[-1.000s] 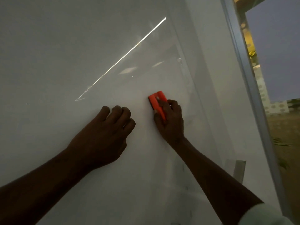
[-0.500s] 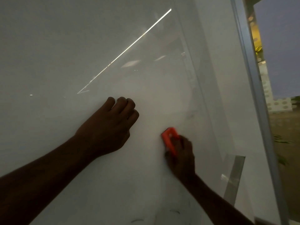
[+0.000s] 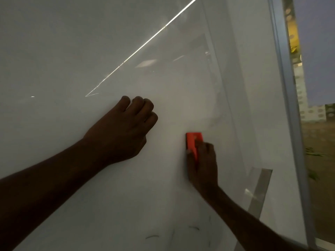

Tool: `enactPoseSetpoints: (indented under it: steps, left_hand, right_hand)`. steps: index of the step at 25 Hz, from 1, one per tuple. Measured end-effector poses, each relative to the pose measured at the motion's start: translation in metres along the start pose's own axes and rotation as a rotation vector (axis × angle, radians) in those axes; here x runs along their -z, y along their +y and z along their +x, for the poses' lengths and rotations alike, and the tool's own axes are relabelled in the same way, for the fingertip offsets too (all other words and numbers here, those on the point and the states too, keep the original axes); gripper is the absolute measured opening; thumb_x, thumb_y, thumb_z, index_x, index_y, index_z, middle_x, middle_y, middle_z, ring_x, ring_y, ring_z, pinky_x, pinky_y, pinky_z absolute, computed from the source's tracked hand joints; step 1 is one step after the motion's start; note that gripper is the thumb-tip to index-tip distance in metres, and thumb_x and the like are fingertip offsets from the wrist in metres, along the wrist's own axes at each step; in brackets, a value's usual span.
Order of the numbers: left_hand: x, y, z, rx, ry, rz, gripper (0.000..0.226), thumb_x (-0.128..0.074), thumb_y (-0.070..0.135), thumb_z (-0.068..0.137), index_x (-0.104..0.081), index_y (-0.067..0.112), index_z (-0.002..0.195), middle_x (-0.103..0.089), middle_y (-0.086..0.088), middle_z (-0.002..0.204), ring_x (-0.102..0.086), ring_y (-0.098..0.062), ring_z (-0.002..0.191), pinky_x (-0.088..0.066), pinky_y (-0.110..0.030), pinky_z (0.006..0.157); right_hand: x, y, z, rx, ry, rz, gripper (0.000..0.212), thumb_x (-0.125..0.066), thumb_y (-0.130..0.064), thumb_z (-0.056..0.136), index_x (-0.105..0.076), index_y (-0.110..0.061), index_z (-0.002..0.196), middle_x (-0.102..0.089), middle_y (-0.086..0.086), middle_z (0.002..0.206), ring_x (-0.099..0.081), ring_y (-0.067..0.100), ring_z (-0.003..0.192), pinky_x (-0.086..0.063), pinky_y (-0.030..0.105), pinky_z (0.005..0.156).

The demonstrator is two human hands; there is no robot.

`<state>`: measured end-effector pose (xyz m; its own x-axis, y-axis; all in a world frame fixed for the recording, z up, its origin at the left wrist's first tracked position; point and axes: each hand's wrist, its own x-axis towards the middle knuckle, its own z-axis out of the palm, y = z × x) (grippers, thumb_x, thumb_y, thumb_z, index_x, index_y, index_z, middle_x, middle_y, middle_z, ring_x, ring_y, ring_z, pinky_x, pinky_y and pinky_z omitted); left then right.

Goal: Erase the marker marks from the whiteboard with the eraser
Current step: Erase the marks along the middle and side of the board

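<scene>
Whiteboard (image 3: 72,51): left fist (image 3: 119,134); right hand (image 3: 204,169) grips eraser (image 3: 193,142).

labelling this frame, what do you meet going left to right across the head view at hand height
left hand → flat orange plastic eraser → grey shiny strip → silver metal board frame

No legible text; faint marker strokes (image 3: 152,236) low on whiteboard (image 3: 54,51) unreadable.
</scene>
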<state>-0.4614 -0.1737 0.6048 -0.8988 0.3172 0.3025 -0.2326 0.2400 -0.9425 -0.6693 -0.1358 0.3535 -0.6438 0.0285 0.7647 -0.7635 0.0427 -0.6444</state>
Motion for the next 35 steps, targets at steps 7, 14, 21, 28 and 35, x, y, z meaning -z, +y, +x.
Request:
enactPoseSetpoints:
  steps: [7,14,21,28,35]
  left_hand:
    - [-0.001,0.0,0.001,-0.005,-0.017,-0.001,0.036,-0.049,0.024,0.089,-0.056,0.0,0.115,-0.053,-0.025,0.122,-0.052,-0.04,0.105,-0.04,-0.049,0.086]
    - [0.001,0.002,-0.001,0.004,-0.038,-0.027,0.035,-0.054,0.022,0.086,-0.058,-0.001,0.112,-0.054,-0.026,0.122,-0.053,-0.041,0.104,-0.039,-0.048,0.084]
    - [-0.002,0.003,0.001,-0.029,-0.027,-0.019,0.031,-0.049,0.021,0.09,-0.055,-0.001,0.111,-0.052,-0.025,0.123,-0.051,-0.039,0.103,-0.037,-0.047,0.083]
    - [0.01,0.016,-0.011,-0.014,-0.032,-0.071,0.032,-0.055,0.021,0.087,-0.057,-0.001,0.11,-0.055,-0.027,0.123,-0.054,-0.041,0.105,-0.039,-0.05,0.089]
    - [0.01,0.079,-0.086,-0.129,-0.085,-0.111,0.039,-0.055,0.024,0.086,-0.057,-0.001,0.116,-0.054,-0.026,0.126,-0.054,-0.042,0.112,-0.042,-0.052,0.092]
  right_hand:
    - [0.02,0.049,0.099,-0.49,-0.03,-0.112,0.051,-0.049,-0.031,0.102,-0.041,-0.01,0.148,-0.05,0.028,0.124,-0.053,0.045,0.115,-0.047,0.048,0.091]
    - [0.007,-0.032,-0.055,0.113,-0.121,-0.049,0.056,-0.038,-0.052,0.1,-0.039,-0.024,0.148,-0.051,0.008,0.124,-0.054,0.024,0.103,-0.053,0.028,0.074]
    - [0.017,0.03,0.014,-0.671,-0.003,-0.138,0.053,-0.048,-0.031,0.102,-0.039,-0.01,0.149,-0.05,0.026,0.124,-0.055,0.044,0.112,-0.048,0.049,0.089]
    - [0.022,-0.081,-0.183,0.061,-0.259,0.014,0.062,-0.043,-0.053,0.094,-0.035,-0.033,0.152,-0.045,0.002,0.128,-0.054,0.02,0.099,-0.052,0.025,0.073]
    - [0.031,0.009,-0.086,-0.65,-0.071,-0.134,0.053,-0.05,-0.03,0.102,-0.041,-0.008,0.149,-0.052,0.025,0.12,-0.057,0.044,0.108,-0.05,0.046,0.086]
